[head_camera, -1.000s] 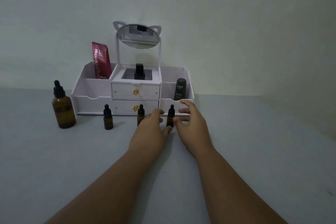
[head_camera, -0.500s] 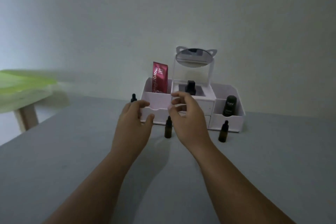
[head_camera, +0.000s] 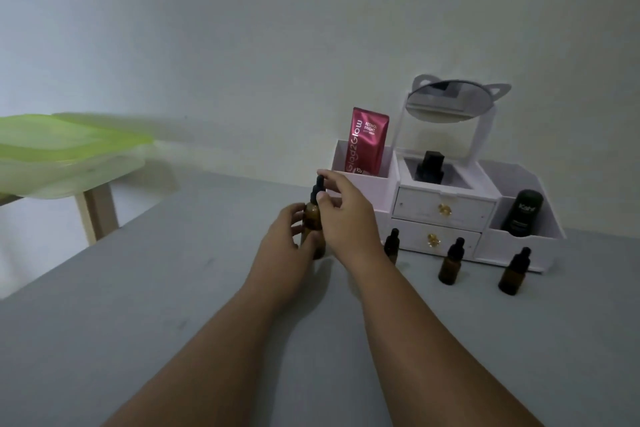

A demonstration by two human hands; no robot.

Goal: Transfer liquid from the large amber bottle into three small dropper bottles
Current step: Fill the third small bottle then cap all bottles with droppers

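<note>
A: large amber bottle (head_camera: 310, 219)?
B: upright on table (head_camera: 173, 322), 9 o'clock of organizer (head_camera: 446, 208). left hand (head_camera: 282, 246) fingers curl round its body; right hand (head_camera: 346, 218) pinches the dropper cap (head_camera: 317, 191).
A: small dropper bottles (head_camera: 450, 266)?
B: three, at its 3 o'clock, untouched.

Big amber bottle (head_camera: 312, 220) is upright, black dropper cap on; liquid level's hard to tell tbh. To its right, capped, in a row: first small bottle (head_camera: 392, 246), second small bottle (head_camera: 451, 267), third small bottle (head_camera: 513, 273).
</note>
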